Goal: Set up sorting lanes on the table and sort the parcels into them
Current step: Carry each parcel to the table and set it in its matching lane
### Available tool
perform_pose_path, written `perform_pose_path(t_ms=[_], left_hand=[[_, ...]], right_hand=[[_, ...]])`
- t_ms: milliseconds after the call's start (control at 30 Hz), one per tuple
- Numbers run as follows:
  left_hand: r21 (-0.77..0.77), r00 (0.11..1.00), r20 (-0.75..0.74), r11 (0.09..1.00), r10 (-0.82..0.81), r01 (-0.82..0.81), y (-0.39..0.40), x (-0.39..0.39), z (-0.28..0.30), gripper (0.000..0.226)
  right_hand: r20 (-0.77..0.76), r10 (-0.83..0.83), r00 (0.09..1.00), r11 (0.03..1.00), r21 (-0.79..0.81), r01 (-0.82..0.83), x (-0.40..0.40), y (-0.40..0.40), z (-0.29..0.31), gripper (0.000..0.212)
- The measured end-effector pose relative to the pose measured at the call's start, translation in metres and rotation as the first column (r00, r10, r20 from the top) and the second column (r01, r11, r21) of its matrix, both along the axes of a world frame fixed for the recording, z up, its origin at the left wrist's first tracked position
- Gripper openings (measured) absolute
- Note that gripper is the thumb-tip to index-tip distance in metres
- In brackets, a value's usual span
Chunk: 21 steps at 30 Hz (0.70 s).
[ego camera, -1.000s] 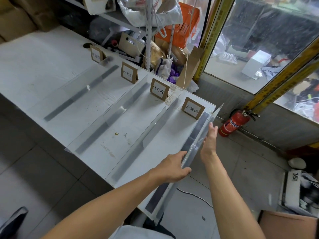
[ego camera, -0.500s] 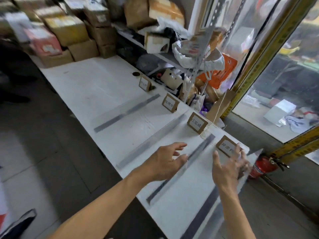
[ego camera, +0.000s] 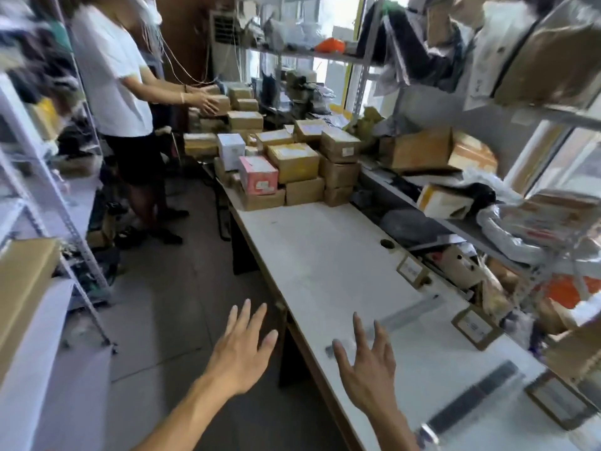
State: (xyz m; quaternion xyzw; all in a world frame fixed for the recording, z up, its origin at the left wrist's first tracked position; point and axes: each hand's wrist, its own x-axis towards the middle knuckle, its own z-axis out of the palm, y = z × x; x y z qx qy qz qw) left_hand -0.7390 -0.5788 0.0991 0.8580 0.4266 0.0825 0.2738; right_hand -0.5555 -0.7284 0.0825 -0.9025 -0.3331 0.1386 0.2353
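I stand in a narrow aisle with a grey tiled floor point(ego camera: 169, 288). To my right runs a long white table point(ego camera: 325, 255) with a round cable hole point(ego camera: 386, 244) near its far edge. Behind the table, metal shelving point(ego camera: 455, 222) carries bags and cartons. A second metal rack point(ego camera: 48, 190) lines the aisle on my left. Daylight enters through windows point(ego camera: 572, 164) at the right. An upright air conditioner point(ego camera: 224, 37) stands against the back wall. Another person in a white shirt point(ego camera: 110, 76) stands farther along the aisle.
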Motion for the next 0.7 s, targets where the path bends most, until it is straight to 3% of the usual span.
perform_pose_path(t_ms=[200,700], left_hand=[[0.045,0.994,0.044,0.993,0.104,-0.106,0.101,-0.004,0.02,0.065],[0.154,0.989,0.069,0.978,0.13,-0.14,0.35,0.124,0.068,0.065]], right_hand=[[0.073,0.098,0.992,0.995,-0.005,-0.098,0.005,0.114,0.014,0.073],[0.176,0.185,0.967,0.981,0.026,-0.192,0.108,0.418,0.043,0.079]])
